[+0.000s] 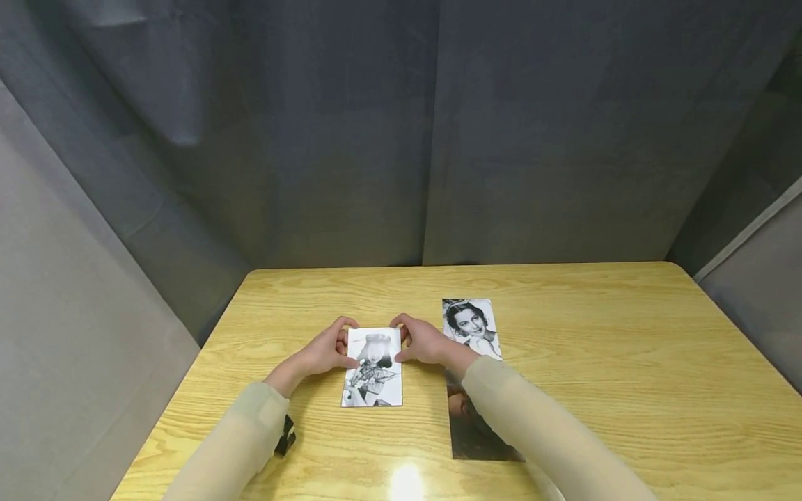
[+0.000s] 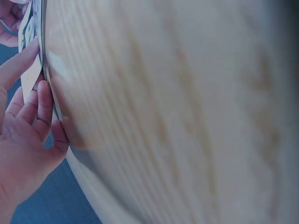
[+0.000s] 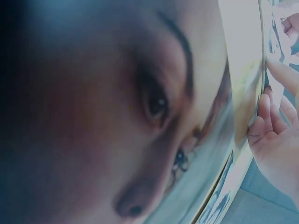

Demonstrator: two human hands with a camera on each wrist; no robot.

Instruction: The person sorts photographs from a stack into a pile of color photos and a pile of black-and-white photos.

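Both arms reach forward from the lower edge of the head view, each in a pale beige sleeve, converging toward the middle. The left hand [image 1: 326, 351] lies palm inward with its fingers curved forward and the thumb tucked toward the right. The right hand [image 1: 422, 342] mirrors it, fingers arched and tips pointing left, so the two hands face each other with a narrow gap between them. In the left wrist view the fingers [image 2: 44, 105] lie close together, slightly bent.
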